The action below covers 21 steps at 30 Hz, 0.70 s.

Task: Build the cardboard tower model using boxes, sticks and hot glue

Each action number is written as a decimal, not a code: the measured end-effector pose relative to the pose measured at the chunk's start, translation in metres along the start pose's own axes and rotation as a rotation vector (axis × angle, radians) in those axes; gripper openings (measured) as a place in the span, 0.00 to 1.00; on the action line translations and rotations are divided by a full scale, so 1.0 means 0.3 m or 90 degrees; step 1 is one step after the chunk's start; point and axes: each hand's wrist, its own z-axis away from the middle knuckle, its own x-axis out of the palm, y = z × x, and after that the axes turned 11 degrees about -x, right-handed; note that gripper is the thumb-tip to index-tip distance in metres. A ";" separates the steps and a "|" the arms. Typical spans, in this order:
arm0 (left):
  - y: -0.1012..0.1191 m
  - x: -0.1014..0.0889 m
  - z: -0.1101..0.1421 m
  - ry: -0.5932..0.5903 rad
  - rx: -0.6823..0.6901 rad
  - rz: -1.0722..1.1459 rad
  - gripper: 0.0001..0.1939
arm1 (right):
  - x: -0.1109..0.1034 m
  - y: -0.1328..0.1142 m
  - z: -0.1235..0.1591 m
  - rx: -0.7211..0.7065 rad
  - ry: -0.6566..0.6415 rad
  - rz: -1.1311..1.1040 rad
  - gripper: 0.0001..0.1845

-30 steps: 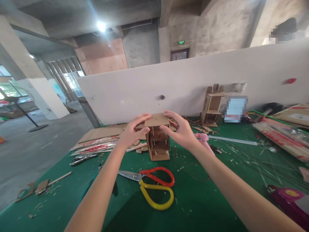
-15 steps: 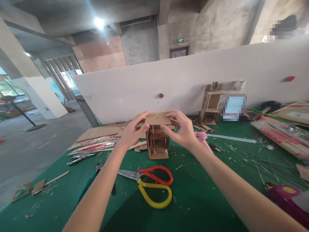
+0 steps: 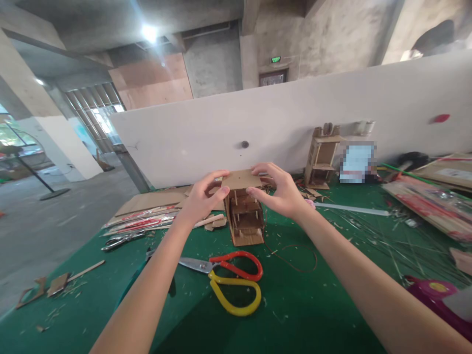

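A small cardboard tower (image 3: 248, 239) with several open shelves stands on the green table in front of me, leaning slightly. Its flat top panel has a small hole. My left hand (image 3: 202, 197) grips the left edge of that panel, thumb in front and fingers behind. On the opposite edge, my right hand (image 3: 279, 192) holds it in the same way. Thin sticks show between the upper shelves, and a thin reddish wire (image 3: 295, 268) curls from near the base. Scissors (image 3: 236, 282) with one red and one yellow handle lie nearer to me.
A second cardboard tower (image 3: 321, 160) stands by the white partition (image 3: 184, 142), left of a blurred screen (image 3: 356, 162). Pliers (image 3: 121, 240), packaged sticks and cardboard sheets (image 3: 147, 202) lie left. A glue stick (image 3: 350, 209), thin wires and a purple tool (image 3: 435, 295) lie right.
The tower's lower end has swung to the right and a little toward me, while its top stays nearly in place. Both hands keep their hold. My right hand now hides most of the pink tool.
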 end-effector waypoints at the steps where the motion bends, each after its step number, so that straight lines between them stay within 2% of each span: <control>1: 0.002 0.002 0.000 0.006 0.010 -0.008 0.21 | -0.003 0.002 -0.001 0.003 -0.004 -0.010 0.15; 4: -0.001 0.006 -0.004 0.003 0.038 -0.017 0.20 | -0.012 0.008 -0.003 0.012 -0.017 -0.035 0.15; 9: -0.015 -0.001 -0.007 -0.025 0.032 -0.009 0.25 | -0.020 0.012 -0.002 0.044 -0.037 -0.080 0.18; 12: -0.010 -0.003 -0.004 -0.029 0.027 -0.010 0.25 | -0.025 0.008 -0.004 0.059 -0.049 -0.093 0.18; 21: 0.017 0.025 -0.001 0.017 0.024 -0.047 0.20 | -0.034 0.003 -0.003 0.059 -0.076 -0.071 0.18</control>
